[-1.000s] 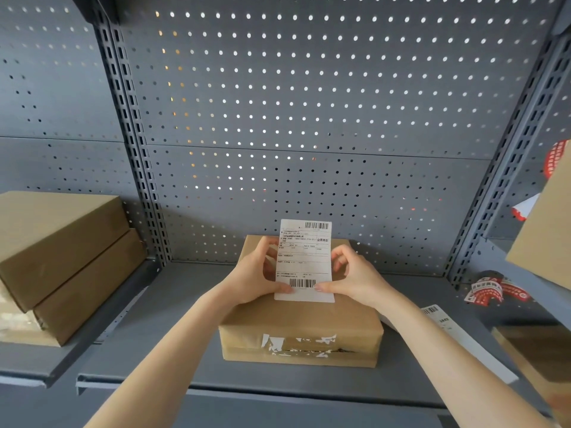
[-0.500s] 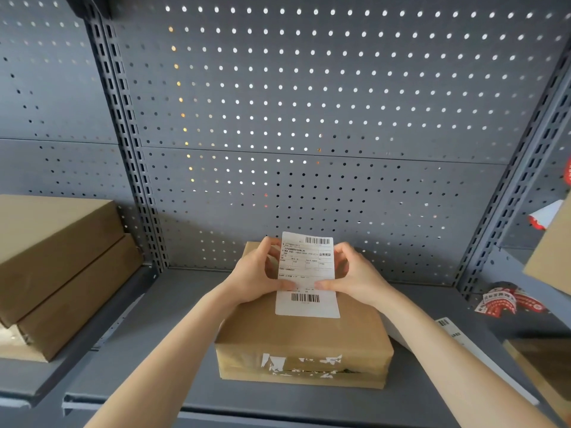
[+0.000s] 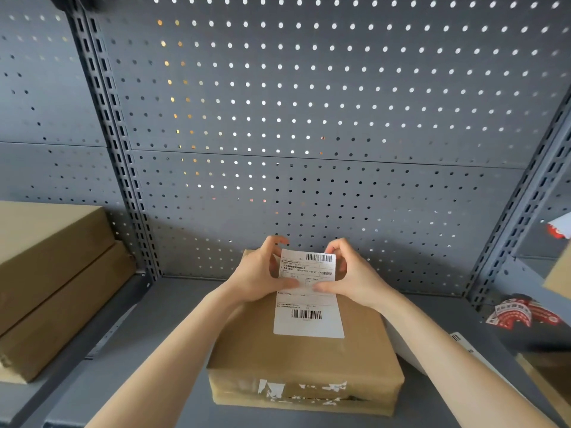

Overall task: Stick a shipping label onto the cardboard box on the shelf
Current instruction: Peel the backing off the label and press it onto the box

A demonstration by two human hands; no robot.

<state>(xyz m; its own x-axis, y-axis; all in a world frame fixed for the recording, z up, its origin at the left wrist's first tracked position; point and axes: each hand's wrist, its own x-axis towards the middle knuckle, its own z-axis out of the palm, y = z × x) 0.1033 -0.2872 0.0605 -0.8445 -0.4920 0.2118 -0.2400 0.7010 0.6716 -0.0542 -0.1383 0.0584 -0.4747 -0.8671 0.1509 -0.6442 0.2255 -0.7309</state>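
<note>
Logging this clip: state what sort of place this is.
Probably a parcel packing or storage room: grey pegboard shelving, stacked cardboard boxes, and a barcoded shipping label going onto a cardboard box.

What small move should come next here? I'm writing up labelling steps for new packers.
Probably lay the top half down and smooth it. The label's lower part lies on the cardboard box, while the left hand and right hand pinch its raised upper part.
</note>
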